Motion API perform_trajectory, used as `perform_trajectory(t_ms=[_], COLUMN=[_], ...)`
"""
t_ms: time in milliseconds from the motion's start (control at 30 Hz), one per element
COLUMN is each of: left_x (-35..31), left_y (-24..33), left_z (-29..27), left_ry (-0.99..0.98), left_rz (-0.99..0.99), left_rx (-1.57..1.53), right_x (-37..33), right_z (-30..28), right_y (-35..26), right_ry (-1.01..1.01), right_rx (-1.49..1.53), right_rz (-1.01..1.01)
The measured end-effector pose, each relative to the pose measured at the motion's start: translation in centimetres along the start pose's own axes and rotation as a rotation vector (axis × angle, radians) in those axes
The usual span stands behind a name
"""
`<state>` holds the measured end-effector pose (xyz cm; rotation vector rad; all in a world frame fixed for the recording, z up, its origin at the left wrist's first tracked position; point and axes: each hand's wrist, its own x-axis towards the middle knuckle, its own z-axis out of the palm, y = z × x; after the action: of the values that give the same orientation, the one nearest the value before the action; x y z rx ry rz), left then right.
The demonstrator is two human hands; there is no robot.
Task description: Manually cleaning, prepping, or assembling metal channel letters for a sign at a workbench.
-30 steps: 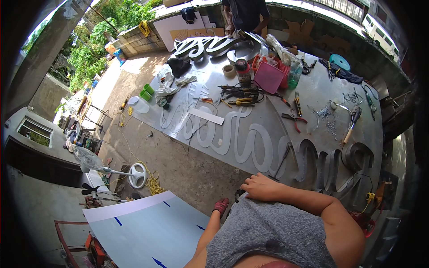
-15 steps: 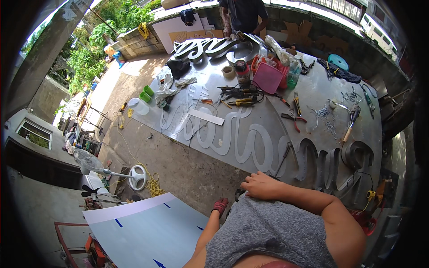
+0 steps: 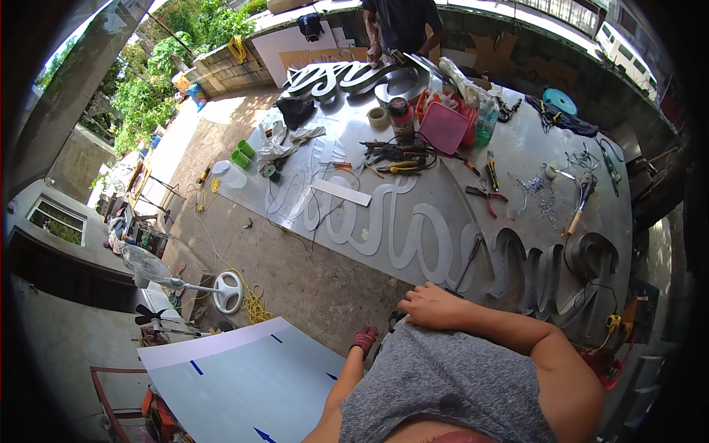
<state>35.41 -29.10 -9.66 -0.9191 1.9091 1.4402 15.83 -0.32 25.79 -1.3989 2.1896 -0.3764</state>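
My right hand [image 3: 428, 305] is bare and rests in front of my grey shirt by the table's near edge, fingers loosely laid out with nothing seen in them. Lower down and to the left hangs my left hand [image 3: 364, 340] in a dark red glove; its fingers are too small to read. Closest to the right hand is a thin dark tool [image 3: 470, 260] lying on the metal-topped table [image 3: 354, 255]. Flat grey script lettering [image 3: 402, 247] spreads along that side, joined at the right by lettering with raised metal sides [image 3: 509, 266]. A white strip [image 3: 340, 193] lies across the flat letters.
Pliers [image 3: 485, 198], a hammer [image 3: 580, 203], a pink container [image 3: 442, 128] and green cups [image 3: 240, 156] crowd the table. Another person [image 3: 402, 26] stands at its far side by black-and-white lettering [image 3: 332, 81]. A pale blue sheet [image 3: 244, 384] and a fan [image 3: 148, 266] stand left.
The person across the table has shifted an arm and hand slightly over the far lettering. My own hands stay almost exactly where they were.
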Motion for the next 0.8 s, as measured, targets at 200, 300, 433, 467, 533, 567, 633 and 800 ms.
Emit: perform_trajectory(t_ms=[200,300,433,467,533,567,633,800], left_x=[-1.5,-1.7,-0.8,-0.5,0.0,0.0,0.0,0.1], left_y=[2.4,2.9,1.0,0.9,0.6,0.7,0.9,0.7], left_z=[0.4,0.5,0.2,0.3,0.7,0.8,0.9,0.9], left_ry=[0.001,0.010,0.007,0.007,0.013,0.009,-0.020,-0.007], left_rz=[0.008,0.010,0.198,0.198,0.039,0.040,0.025,0.025], left_rx=[0.072,0.086,0.259,0.259,0.059,0.061,0.045,0.079], right_x=[-0.1,-0.3,-0.3,-0.3,-0.3,-0.4,-0.5,-0.5], right_z=[0.3,0.4,0.4,0.5,0.5,0.6,0.8,1.1], right_y=[0.3,0.3,0.2,0.3,0.2,0.3,0.4,0.4], right_ry=[0.004,0.030,0.025,0.025,0.022,0.020,0.030,0.030], right_rx=[0.005,0.018,0.011,0.013,0.010,0.007,0.010,0.010], right_rz=[0.014,0.001,-0.006,-0.006,-0.009,-0.007,-0.004,0.005])
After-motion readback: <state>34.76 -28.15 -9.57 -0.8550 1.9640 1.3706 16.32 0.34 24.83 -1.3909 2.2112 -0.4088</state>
